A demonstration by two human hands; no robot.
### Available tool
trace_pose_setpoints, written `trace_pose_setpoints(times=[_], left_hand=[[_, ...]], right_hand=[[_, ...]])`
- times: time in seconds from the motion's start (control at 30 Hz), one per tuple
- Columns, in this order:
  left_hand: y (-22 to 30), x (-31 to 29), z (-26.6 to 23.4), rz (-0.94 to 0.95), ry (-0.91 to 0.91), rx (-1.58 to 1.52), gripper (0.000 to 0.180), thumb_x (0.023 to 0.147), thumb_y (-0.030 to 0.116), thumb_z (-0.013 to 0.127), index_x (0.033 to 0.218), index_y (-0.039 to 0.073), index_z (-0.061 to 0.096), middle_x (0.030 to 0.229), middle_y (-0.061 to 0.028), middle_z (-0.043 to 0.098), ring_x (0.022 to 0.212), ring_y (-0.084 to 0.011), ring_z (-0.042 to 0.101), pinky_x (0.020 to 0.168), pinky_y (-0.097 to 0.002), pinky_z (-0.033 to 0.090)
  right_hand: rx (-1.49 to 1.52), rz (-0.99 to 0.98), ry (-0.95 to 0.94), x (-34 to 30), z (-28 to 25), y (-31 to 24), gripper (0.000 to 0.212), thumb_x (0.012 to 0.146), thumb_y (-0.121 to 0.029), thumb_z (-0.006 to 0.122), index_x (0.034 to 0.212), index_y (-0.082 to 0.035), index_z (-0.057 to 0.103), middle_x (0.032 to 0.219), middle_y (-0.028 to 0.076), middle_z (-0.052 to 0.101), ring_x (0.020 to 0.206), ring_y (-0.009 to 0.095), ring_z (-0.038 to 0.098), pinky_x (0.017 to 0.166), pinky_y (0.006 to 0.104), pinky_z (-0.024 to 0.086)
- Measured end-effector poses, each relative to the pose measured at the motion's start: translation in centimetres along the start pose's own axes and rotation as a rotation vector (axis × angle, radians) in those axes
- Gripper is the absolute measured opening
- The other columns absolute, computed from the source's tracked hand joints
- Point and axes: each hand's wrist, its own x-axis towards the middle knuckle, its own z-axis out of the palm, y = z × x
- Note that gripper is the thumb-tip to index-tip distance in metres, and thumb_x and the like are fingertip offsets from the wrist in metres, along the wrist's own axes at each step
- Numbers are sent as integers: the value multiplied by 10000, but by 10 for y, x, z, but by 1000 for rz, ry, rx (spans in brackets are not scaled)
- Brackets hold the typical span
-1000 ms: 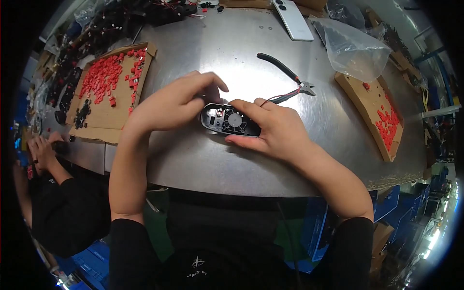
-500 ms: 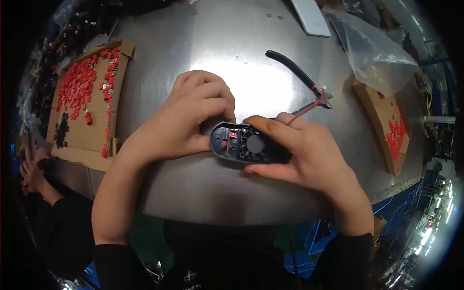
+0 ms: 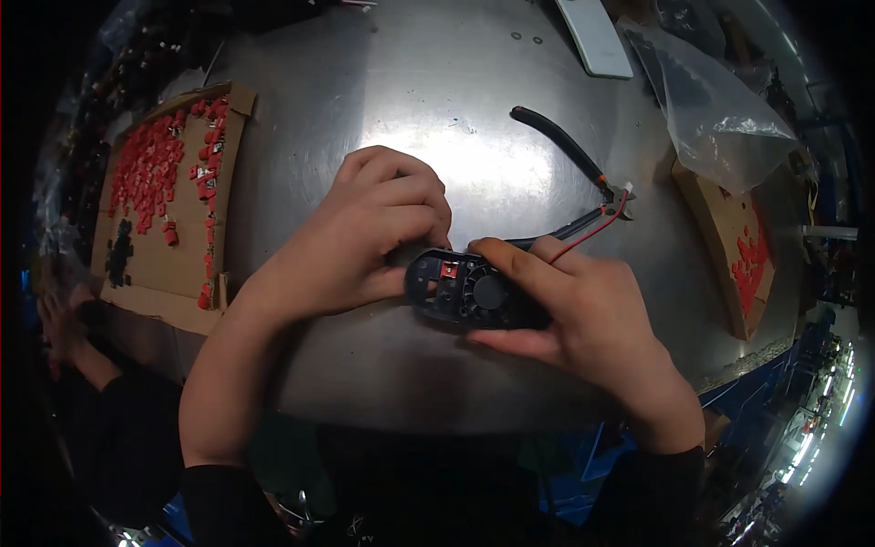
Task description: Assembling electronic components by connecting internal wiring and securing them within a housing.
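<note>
Black oval plastic housing with round fan (image 3: 469, 290): gripped steady by left hand (image 3: 365, 237) and right hand (image 3: 583, 314) fingers over steel bench (image 3: 383, 82).

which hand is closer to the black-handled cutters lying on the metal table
Right. The right hand lies just below the cutters, its fingers near the lower handle. The left hand is farther off to their left, on the black fan housing.

Two cardboard trays on the metal table: one (image 3: 173, 246) out at nine o'clock, scattered with too many small red parts (image 3: 150, 169) to count, and another (image 3: 729, 242) at three o'clock with a smaller red cluster. One pair of black-handled cutters (image 3: 583, 178) at one o'clock, one clear plastic bag (image 3: 720, 118), one white flat slab (image 3: 594, 36) at twelve
</note>
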Motion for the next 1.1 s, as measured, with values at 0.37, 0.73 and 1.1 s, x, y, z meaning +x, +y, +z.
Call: trace_pose_setpoints(times=[0.37,0.73,1.1], left_hand=[[12,-5,0,99,8,-55,593,788,485,853,1111,44,623,1084,-122,642,1036,-335,591,928,-450,445],[2,0,10,64,29,-226,560,741,446,901,1066,60,659,977,-133,690,987,-344,638,892,-438,493],[-4,5,19,8,1,-245,586,736,502,885,1028,29,701,997,-165,751,972,-348,726,834,-438,565]], right_hand=[[-74,-75,34,-1,2,2,708,762,-477,874,1366,-165,676,902,125,708,701,309,711,630,397,558],[-15,-53,-3,2,-9,1,677,728,-375,910,1298,-69,711,782,156,682,695,317,694,672,375,527],[-353,-195,459,33,-37,-79,402,886,6,718,1286,-41,708,578,35,508,505,101,494,537,266,408]])
